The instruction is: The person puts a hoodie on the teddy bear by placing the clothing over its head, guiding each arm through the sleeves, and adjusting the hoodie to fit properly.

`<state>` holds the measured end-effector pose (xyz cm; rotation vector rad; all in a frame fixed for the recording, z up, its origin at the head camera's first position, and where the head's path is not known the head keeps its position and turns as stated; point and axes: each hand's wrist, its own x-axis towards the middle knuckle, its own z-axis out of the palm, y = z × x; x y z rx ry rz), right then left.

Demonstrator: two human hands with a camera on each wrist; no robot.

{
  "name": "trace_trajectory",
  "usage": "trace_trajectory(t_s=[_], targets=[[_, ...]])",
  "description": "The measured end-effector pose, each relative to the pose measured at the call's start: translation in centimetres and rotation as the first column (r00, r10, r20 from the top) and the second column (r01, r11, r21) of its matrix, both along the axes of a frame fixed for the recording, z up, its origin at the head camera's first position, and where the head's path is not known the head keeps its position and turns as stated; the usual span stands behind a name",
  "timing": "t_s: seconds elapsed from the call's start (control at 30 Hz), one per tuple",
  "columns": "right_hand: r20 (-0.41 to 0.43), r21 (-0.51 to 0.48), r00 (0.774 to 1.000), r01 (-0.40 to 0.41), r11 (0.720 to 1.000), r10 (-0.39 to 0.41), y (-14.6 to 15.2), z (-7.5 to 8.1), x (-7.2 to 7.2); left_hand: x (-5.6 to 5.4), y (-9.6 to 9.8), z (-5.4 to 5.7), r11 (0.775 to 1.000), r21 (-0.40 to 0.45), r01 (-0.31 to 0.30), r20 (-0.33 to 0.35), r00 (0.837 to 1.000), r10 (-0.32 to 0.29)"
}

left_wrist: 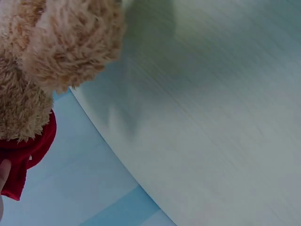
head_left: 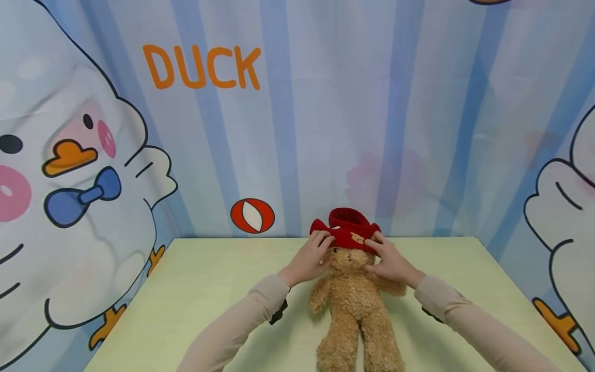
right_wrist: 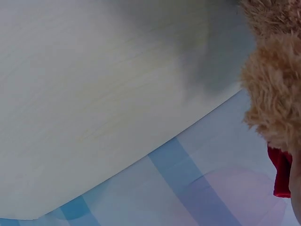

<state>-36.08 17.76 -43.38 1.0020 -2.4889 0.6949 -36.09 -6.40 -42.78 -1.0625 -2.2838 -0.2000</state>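
A tan, curly-furred teddy bear (head_left: pixel 355 299) faces me on the table with its legs toward me. On its head sits a red hat (head_left: pixel 343 236) with a small bear emblem at the front and an upturned part on top. My left hand (head_left: pixel 308 258) grips the hat's left edge, fingers over the fabric and thumb by the bear's cheek. At the opposite edge my right hand (head_left: pixel 392 261) holds the hat, its thumb against the face. The left wrist view catches the bear's fur (left_wrist: pixel 75 47) and the red hat (left_wrist: pixel 42 143); the right wrist view has a strip of hat (right_wrist: pixel 282 176).
The pale yellow table (head_left: pixel 223 274) ends just behind the bear's head. Behind it hangs a blue striped curtain (head_left: pixel 316 113) printed with ducks, a ball and the word DUCK.
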Motion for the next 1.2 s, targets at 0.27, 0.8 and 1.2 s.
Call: trace_trajectory(t_s=[0.27,0.8,1.2], targets=[[-0.12,0.026,0.993,0.015,1.0,-0.012,-0.3,-0.7,0.7,0.2,0.1,-0.2,1.0,0.01,0.022,0.033,0.999,-0.023],[-0.465,0.078,0.877,0.179,0.981,-0.123,-2.3,-1.5,0.8,1.1,0.8,-1.1,0.988,-0.146,-0.043,-0.218,0.976,0.01],[-0.71,0.344,0.695,0.206,0.916,0.11,-0.9,-1.9,0.4,0.8,1.2,-1.2,0.93,-0.358,-0.079,-0.401,0.913,-0.077]])
